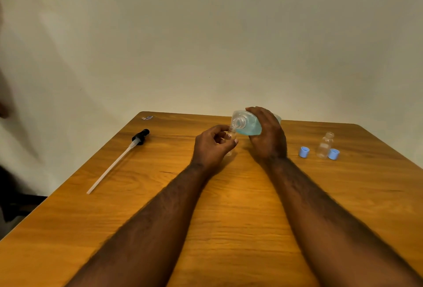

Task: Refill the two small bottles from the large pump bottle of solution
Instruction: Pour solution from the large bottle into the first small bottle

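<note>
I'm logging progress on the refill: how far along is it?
Done: the pump lies on the table, both blue caps are off. In hand: the right hand tips the large bottle over the small bottle in the left hand. Left: the second small bottle looks empty, then capping.

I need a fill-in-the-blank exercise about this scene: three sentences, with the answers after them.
1. The right hand tilts the large bottle to the mouth of a small bottle held in the ___.
2. The pump lies on the ___.
3. The second small bottle stands between two ___ caps.
Missing words: left hand; table; blue.
</note>
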